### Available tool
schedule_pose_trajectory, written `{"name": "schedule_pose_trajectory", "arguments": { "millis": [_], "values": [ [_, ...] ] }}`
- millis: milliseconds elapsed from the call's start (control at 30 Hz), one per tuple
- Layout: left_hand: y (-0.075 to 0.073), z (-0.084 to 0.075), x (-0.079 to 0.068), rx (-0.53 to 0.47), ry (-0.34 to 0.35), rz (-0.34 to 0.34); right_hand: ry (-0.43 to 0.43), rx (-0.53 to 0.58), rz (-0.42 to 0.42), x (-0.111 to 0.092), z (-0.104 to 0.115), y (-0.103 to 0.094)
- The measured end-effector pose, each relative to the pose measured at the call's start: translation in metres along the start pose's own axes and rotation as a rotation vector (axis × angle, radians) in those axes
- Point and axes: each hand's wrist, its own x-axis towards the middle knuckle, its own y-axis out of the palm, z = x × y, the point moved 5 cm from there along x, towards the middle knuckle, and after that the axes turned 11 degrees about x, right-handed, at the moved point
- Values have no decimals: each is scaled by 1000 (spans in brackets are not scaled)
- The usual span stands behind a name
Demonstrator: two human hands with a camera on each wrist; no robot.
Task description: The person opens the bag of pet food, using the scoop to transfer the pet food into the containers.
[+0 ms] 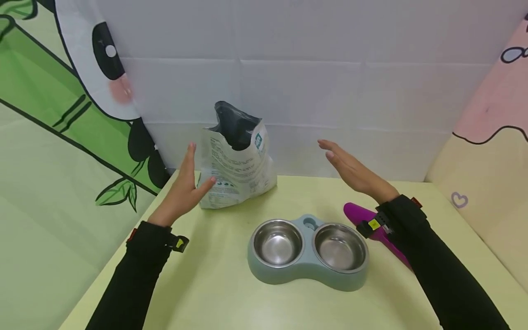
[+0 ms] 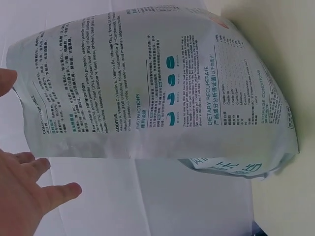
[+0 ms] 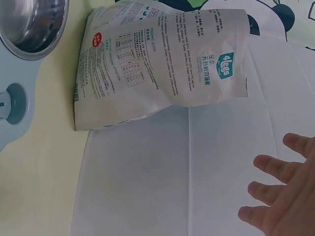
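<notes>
A white pet food bag [image 1: 239,169] with an open top stands upright at the back of the table. My left hand [image 1: 184,190] is raised at the bag's left side, thumb and fingers spread, and it grips nothing. In the left wrist view the thumb and fingers [image 2: 61,194] show close to the bag's top end [image 2: 147,88]. Off to the right of the bag, my right hand [image 1: 354,169] hovers with straight fingers and holds nothing. Printed text covers the bag's side [image 3: 162,59] in the right wrist view.
A blue-green double feeder [image 1: 307,275] with two steel bowls [image 1: 278,243] sits in front of the bag. A purple scoop-like tool [image 1: 358,213] lies to its right, partly hidden under my right forearm. Behind the table [image 1: 214,293] hangs a white cloth with cartoon figures.
</notes>
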Motion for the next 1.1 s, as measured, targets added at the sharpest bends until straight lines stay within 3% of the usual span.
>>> {"name": "schedule_pose_trajectory", "arguments": {
  "millis": [167, 333, 533, 600, 833, 1100],
  "values": [
    [0, 1, 5, -129, -34, -55, 20, 32, 30, 14, -7, 3],
    [-6, -13, 7, -175, -53, -103, 68, 68, 36, 26, -14, 7],
    [-18, -26, 13, -236, -67, -143, 110, 66, 68, 39, 5, 14],
    [-20, -26, 17, -267, -67, -147, 110, 64, 68, 44, 7, 15],
    [-20, -21, 29, -300, -68, -136, 99, 71, 31, 68, -20, 9],
    [-15, -10, 31, -295, -88, -119, 111, 80, 34, 86, -23, 16]
  ]
}}
